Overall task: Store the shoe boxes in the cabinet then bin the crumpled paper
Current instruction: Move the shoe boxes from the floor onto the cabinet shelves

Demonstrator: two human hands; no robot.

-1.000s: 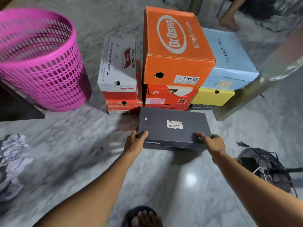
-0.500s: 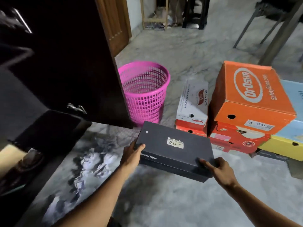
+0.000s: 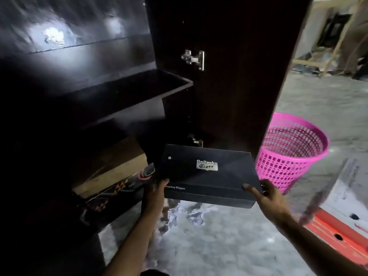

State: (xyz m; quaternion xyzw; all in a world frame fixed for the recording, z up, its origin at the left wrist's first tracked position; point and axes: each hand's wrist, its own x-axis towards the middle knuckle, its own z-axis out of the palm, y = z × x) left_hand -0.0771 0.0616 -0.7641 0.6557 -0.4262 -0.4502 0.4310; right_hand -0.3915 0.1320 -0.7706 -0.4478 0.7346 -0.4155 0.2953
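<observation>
Fingers (image 3: 251, 188) of my right hand (image 3: 267, 200) are curling over the near right corner of the black Onitsuka Tiger shoe box (image 3: 207, 173), thumb lying on the lid edge, while my left hand (image 3: 154, 194) is gripping the near left corner with its thumb on the lid and the rest tucked under, out of sight. I am holding the box off the floor, roughly level and tilted slightly, just in front of the open dark cabinet (image 3: 83, 100). Its far edge is sitting close to the open cabinet door (image 3: 235, 66), where a metal hinge (image 3: 194, 59) is catching the light. A dark shelf (image 3: 123, 90) is showing above the box, and lower down inside I am seeing a brown cardboard box (image 3: 111, 172) with a patterned box (image 3: 111, 191) in front of it. A pink mesh bin (image 3: 288, 154) is standing on the marble floor (image 3: 229, 242) just right of the door. A white and red shoe box (image 3: 350, 208) is lying at the right edge, blurred. Below the held box something pale and crumpled is lying on the floor, too blurred to name.
</observation>
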